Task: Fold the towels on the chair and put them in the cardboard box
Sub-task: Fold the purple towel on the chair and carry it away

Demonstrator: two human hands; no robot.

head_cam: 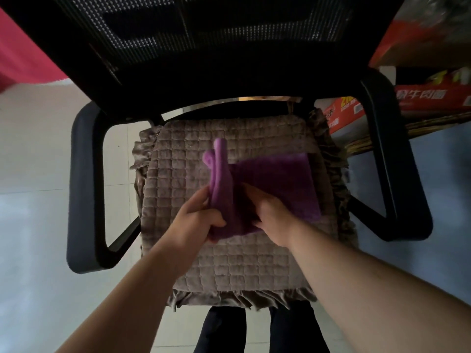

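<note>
A purple towel (pixel 277 182) lies on the quilted grey-brown seat cushion (pixel 183 250) of a black office chair (pixel 86 179). Its right part rests flat on the cushion. Its left part is lifted into an upright fold that stands above the seat. My left hand (pixel 196 220) grips that raised fold from the left, fingers closed on the cloth. My right hand (pixel 270 212) holds the towel just to the right of the fold, its fingers partly hidden under the fabric. No cardboard box for the towels shows clearly in this view.
The chair's mesh backrest (pixel 204 34) fills the top and black armrests (pixel 392 159) flank the seat. Red printed boxes (pixel 428 95) sit on a low shelf at the right. A red cloth (pixel 23 57) hangs at the upper left. Pale tiled floor surrounds the chair.
</note>
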